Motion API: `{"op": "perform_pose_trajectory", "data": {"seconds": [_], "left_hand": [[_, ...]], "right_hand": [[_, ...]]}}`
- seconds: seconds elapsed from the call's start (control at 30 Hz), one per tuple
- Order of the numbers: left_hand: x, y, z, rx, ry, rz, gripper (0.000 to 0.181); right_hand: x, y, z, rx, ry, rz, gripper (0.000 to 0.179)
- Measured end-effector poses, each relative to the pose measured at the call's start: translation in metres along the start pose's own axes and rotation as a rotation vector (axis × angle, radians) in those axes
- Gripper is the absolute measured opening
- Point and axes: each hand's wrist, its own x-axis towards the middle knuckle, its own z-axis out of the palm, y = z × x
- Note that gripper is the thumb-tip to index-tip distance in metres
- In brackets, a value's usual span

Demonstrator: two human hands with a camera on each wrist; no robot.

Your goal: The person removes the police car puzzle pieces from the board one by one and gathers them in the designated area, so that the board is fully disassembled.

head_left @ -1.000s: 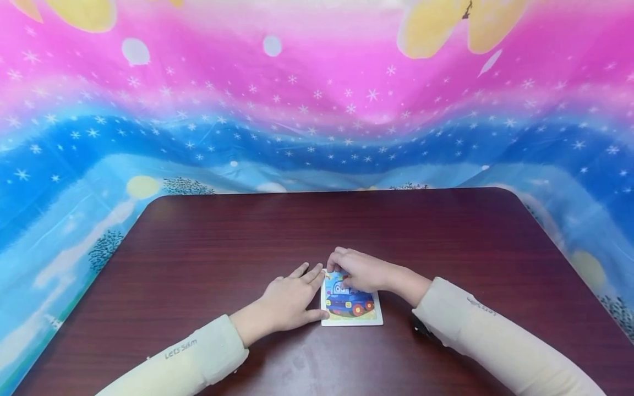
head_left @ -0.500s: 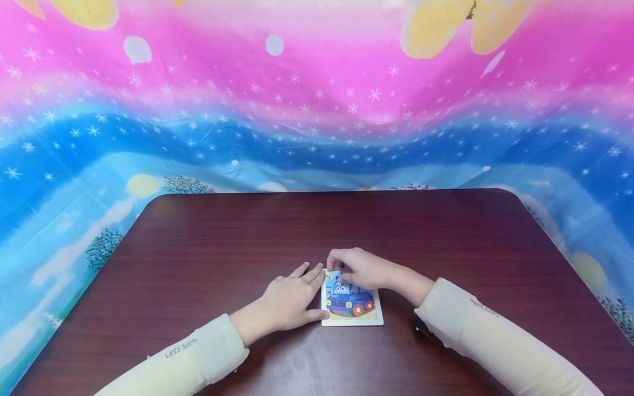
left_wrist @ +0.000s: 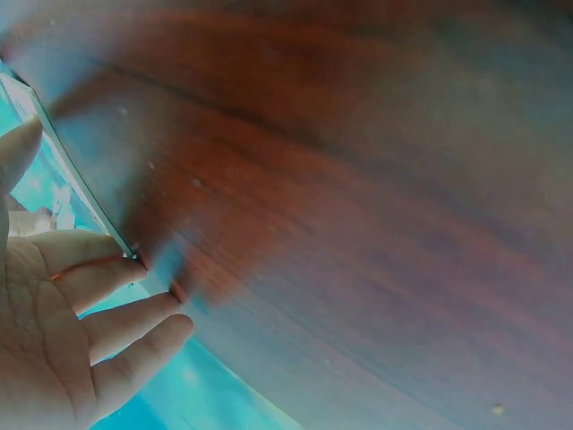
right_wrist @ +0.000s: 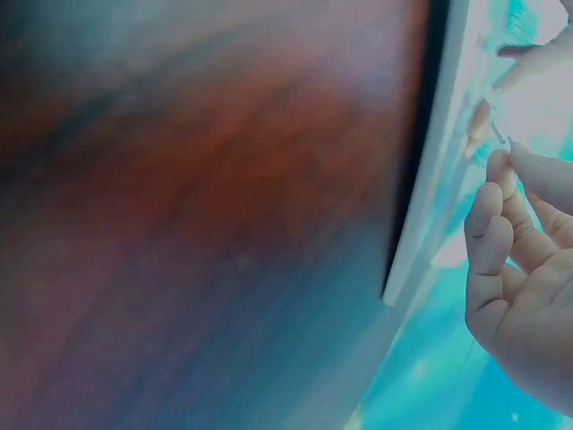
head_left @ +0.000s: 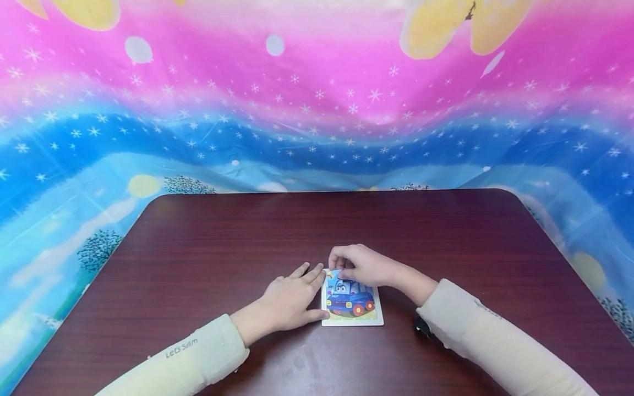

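Observation:
A small square jigsaw puzzle (head_left: 351, 305) with a blue cartoon car and a white border lies flat on the table. My left hand (head_left: 289, 300) rests beside it with fingers spread, thumb and index fingertips at its left edge. In the left wrist view, the straight fingers of the left hand (left_wrist: 89, 313) reach along the puzzle's edge (left_wrist: 76, 175). Over the puzzle's far edge, my right hand (head_left: 369, 267) has thumb and index finger pinched together. A thin puzzle piece (right_wrist: 495, 116), seen nearly edge-on in the right wrist view, is between those fingertips. The right hand hides the puzzle's top right part.
The dark red-brown wooden table (head_left: 238, 236) extends around the puzzle on all sides. A pink and blue patterned cloth (head_left: 307, 110) hangs behind and beside it. A black item (head_left: 422, 326) shows under the right sleeve cuff (head_left: 443, 308).
My right hand has shifted slightly up and away from the car picture, exposing more of its upper part. The left hand and the puzzle have stayed in place.

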Motion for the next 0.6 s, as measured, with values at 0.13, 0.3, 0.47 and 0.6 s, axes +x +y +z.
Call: {"op": "perform_pose_trajectory", "data": {"seconds": [0.13, 0.3, 0.47, 0.6], "left_hand": [[0.001, 0.0, 0.0, -0.005, 0.001, -0.006, 0.084], [0.001, 0.0, 0.0, 0.002, -0.001, -0.007, 0.085], [0.001, 0.0, -0.001, -0.006, -0.01, -0.009, 0.085], [0.0, 0.0, -0.002, -0.017, -0.013, -0.013, 0.085]], "right_hand": [[-0.003, 0.0, -0.007, 0.021, 0.014, 0.009, 0.015], [-0.008, 0.003, -0.014, 0.045, 0.032, 0.009, 0.015], [-0.016, 0.007, -0.018, 0.068, 0.048, 0.04, 0.015], [-0.021, 0.011, -0.02, 0.082, 0.064, 0.065, 0.014]]}}
